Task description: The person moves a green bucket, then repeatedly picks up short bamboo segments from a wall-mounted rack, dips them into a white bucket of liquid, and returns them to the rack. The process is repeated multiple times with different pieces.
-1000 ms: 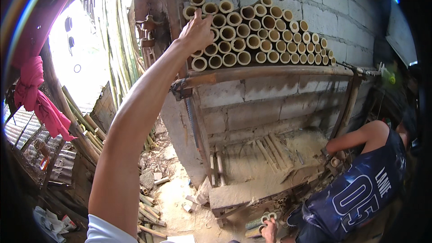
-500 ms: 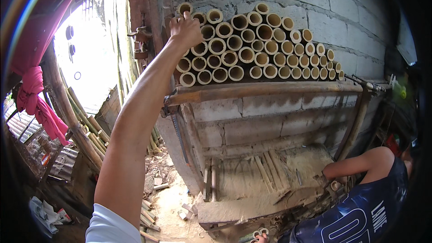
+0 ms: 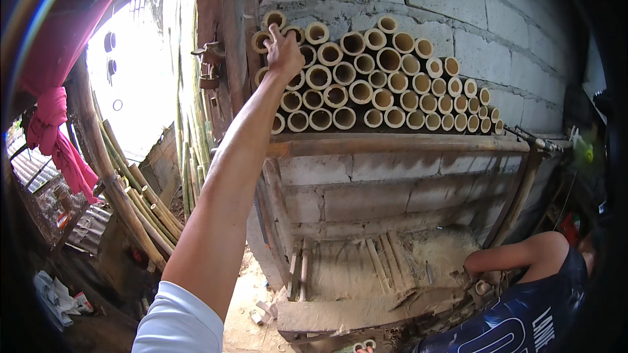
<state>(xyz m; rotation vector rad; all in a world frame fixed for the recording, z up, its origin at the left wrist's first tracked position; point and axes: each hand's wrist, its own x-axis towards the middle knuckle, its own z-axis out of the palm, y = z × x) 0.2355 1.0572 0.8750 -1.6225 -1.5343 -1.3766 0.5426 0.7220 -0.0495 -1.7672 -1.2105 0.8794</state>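
My left hand (image 3: 285,53), its arm reaching up from the lower left, lies against the upper left end of a stack of cut bamboo tubes (image 3: 343,73). Its fingers are spread over the open ends there. One fingertip touches the lower rim of the topmost left tube (image 3: 273,19), and another is at the mouth of a tube (image 3: 260,43) just below. Low at the bottom edge, what appears to be my right hand (image 3: 367,350) shows only its fingertips, closed around bamboo tubes (image 3: 370,343) with pale round ends. The picture's edge cuts off the rest of it.
The stack sits on a bamboo-edged shelf (image 3: 399,146) against a block wall (image 3: 451,0). Below is a dusty workbench (image 3: 366,314) with loose strips. At lower right a co-worker in a dark jersey (image 3: 523,307) bends over it. Long poles (image 3: 154,212) lean at left, near a pink cloth (image 3: 49,124).
My left hand has shifted slightly right across the tube ends, and a tube end it was covering at the far left now shows. The whole view has tilted a little upward.
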